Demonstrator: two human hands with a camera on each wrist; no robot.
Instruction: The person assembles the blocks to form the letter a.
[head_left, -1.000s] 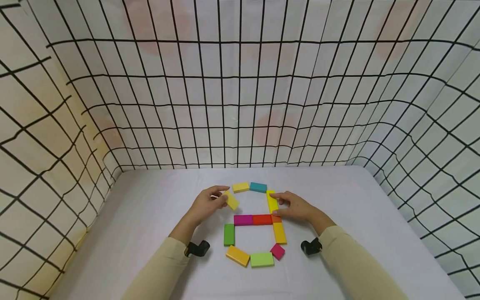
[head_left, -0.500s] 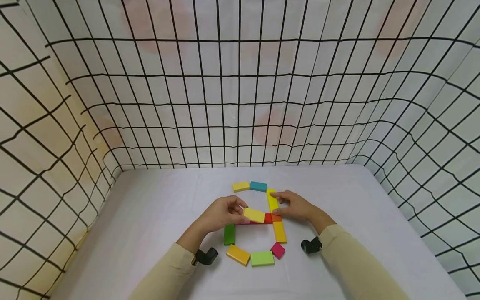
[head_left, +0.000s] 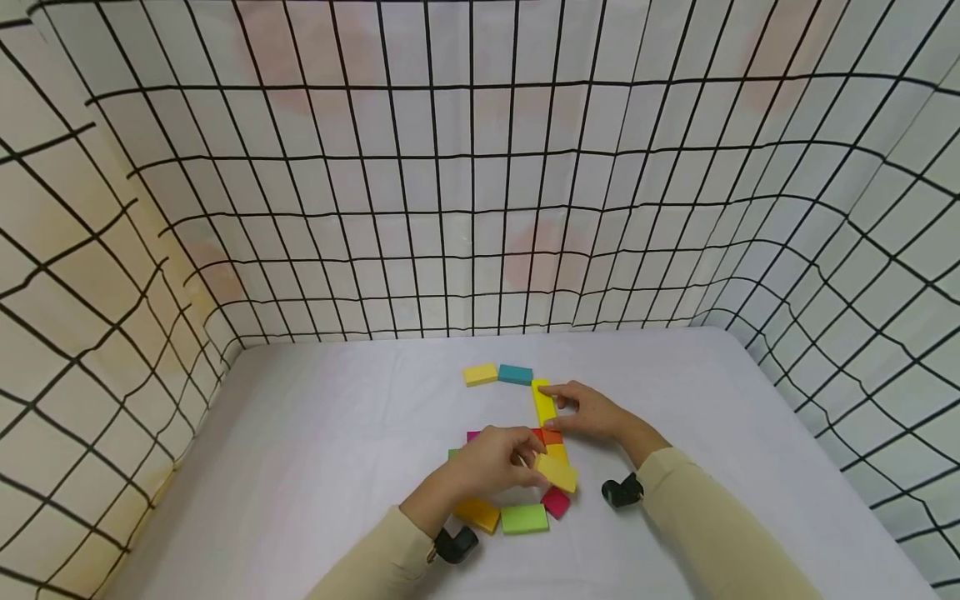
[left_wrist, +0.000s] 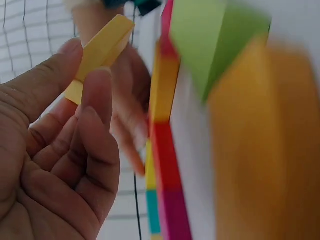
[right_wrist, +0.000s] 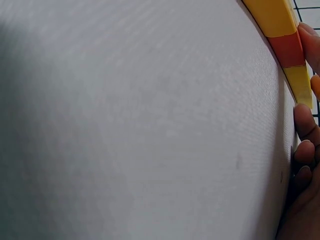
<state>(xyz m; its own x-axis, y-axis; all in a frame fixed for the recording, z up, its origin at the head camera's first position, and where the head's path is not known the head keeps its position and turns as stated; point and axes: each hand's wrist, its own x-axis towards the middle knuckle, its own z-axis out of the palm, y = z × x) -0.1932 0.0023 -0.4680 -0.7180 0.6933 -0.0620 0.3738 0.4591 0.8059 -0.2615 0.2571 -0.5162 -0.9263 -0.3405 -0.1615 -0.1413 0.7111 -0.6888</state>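
My left hand [head_left: 495, 458] pinches a pale yellow block [head_left: 557, 473] between thumb and fingers, tilted, above the near right part of a block outline. In the left wrist view this block [left_wrist: 102, 50] sits at the fingertips. My right hand [head_left: 592, 414] rests at the far right side, index finger and thumb at opposite ends of a bright yellow block [head_left: 543, 403] on the table. The thumb lies close to a small orange block [head_left: 552, 437]. Magenta [head_left: 472, 436], green [head_left: 452, 454] and red [head_left: 537, 434] blocks are partly hidden behind the left hand.
A yellow block [head_left: 480, 374] and a teal block [head_left: 515, 374] lie at the back. Nearer are an amber block [head_left: 477, 515], a lime block [head_left: 525, 519] and a crimson block [head_left: 556, 502]. Black wire mesh [head_left: 472, 208] surrounds the white table [head_left: 337, 417] on the back and sides.
My left hand has carried the pale yellow block from the outline's far left, across the middle, to the near right, turning it on the way. My right hand stays in place.
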